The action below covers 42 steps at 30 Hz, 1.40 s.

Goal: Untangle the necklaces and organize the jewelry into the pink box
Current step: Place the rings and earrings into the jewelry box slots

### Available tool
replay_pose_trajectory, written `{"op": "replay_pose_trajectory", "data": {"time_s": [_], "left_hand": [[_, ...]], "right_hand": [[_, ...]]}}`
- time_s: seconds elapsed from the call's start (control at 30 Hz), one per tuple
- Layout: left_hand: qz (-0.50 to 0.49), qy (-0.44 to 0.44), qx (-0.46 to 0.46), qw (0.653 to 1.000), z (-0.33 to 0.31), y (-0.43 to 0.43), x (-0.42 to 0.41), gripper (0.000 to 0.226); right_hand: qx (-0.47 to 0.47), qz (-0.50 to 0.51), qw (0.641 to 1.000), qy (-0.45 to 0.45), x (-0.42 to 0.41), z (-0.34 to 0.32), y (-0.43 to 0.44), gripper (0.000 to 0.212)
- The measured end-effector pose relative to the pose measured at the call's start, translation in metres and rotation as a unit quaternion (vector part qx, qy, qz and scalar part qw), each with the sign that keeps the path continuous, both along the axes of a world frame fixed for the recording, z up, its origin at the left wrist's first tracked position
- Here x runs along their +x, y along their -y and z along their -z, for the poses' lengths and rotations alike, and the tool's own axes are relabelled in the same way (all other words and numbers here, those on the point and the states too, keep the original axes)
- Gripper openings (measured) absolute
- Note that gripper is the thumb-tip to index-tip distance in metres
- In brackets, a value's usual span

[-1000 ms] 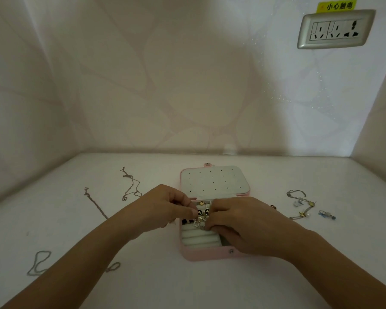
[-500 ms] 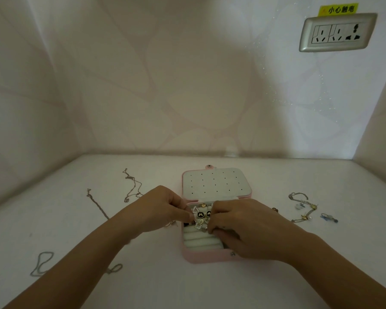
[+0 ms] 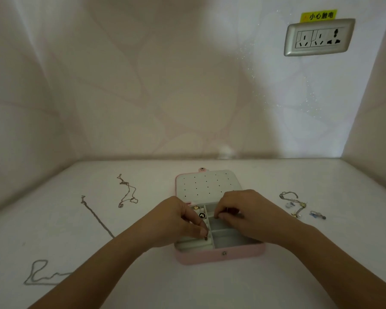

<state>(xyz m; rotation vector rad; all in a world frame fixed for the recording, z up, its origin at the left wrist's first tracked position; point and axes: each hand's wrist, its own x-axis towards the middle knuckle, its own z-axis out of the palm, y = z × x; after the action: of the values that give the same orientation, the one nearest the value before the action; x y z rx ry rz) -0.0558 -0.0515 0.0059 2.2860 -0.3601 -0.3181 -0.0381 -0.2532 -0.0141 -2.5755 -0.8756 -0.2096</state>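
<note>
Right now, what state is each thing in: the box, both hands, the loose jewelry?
pink box: open, lid flat behind.
left hand: pinches a small piece at the ring rolls.
right hand: fingers curled over the far right compartment; hold unclear.
thin chain: loose on the table, kinked.
long chain: stretched out on the table.
grey chain: looped, one end under the left forearm.
bracelet and charms: loose, right of the box.

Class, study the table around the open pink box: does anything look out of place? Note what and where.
Left of the pink box lie a kinked chain, a straight chain and a looped silver chain; right, a tangled cluster. All belong inside. Nothing looks broken.
</note>
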Motion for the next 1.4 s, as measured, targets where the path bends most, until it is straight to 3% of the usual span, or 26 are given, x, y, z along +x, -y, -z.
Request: {"op": "replay_pose_trajectory", "data": {"time_s": [0.6, 0.83, 1.03, 1.27, 1.4], "left_hand": [[-0.029, 0.051, 0.060, 0.996, 0.006, 0.012, 0.001, 0.007], [-0.055, 0.109, 0.084, 0.989, 0.008, 0.014, 0.003, 0.023], [-0.043, 0.110, 0.072, 0.990, 0.010, 0.012, 0.004, 0.029], [-0.070, 0.123, -0.068, 0.988, 0.012, 0.004, 0.011, 0.018], [-0.017, 0.152, -0.054, 0.987, 0.007, 0.012, 0.018, 0.008]], "right_hand": [[-0.017, -0.002, 1.000, 0.010, 0.002, 0.001, 0.001, 0.016], [-0.024, 0.000, 1.000, 0.009, 0.000, 0.000, 0.001, 0.017], [0.002, 0.004, 1.000, 0.002, 0.001, -0.001, 0.002, 0.015], [0.105, 0.099, 0.989, -0.018, 0.002, -0.027, 0.033, 0.016], [0.108, 0.212, 0.970, -0.044, 0.009, -0.034, 0.072, 0.015]]}}
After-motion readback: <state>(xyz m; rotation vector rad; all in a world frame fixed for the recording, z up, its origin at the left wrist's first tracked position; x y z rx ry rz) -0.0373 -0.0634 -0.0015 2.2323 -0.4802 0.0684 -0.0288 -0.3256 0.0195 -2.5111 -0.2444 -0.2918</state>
